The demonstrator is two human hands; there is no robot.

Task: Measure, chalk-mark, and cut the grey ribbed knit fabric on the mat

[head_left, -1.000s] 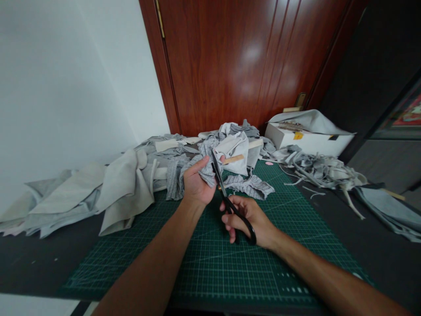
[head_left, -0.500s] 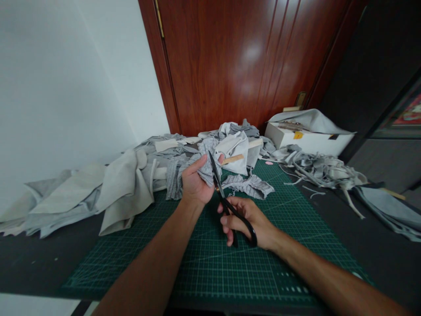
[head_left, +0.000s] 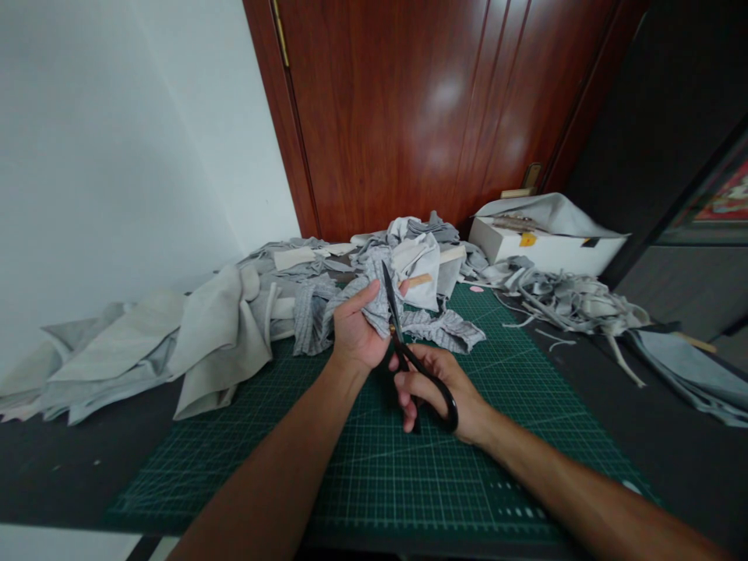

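Observation:
My left hand [head_left: 359, 331] is closed on a grey striped piece of fabric [head_left: 377, 292], its thumb pressed on the cloth above the mat. Wrapped round the black handles of a pair of scissors [head_left: 403, 347] are the fingers of my right hand [head_left: 441, 386]. The blades point up and away, lying against the right side of the held fabric; whether they have cloth between them I cannot tell. Just beyond the scissors, a gathered grey striped strip [head_left: 447, 329] rests on the green cutting mat [head_left: 421, 475].
Piles of grey and off-white cloth [head_left: 216, 312] lie on the left. More scraps [head_left: 429, 234] are heaped at the back before a wooden door [head_left: 403, 109]. A white box [head_left: 549, 245] stands back right, near tangled cords [head_left: 584, 300] and folded grey fabric [head_left: 689, 366].
Both hands have shifted slightly to the right with the fabric and scissors. The scissors' handles look a little closer together than before.

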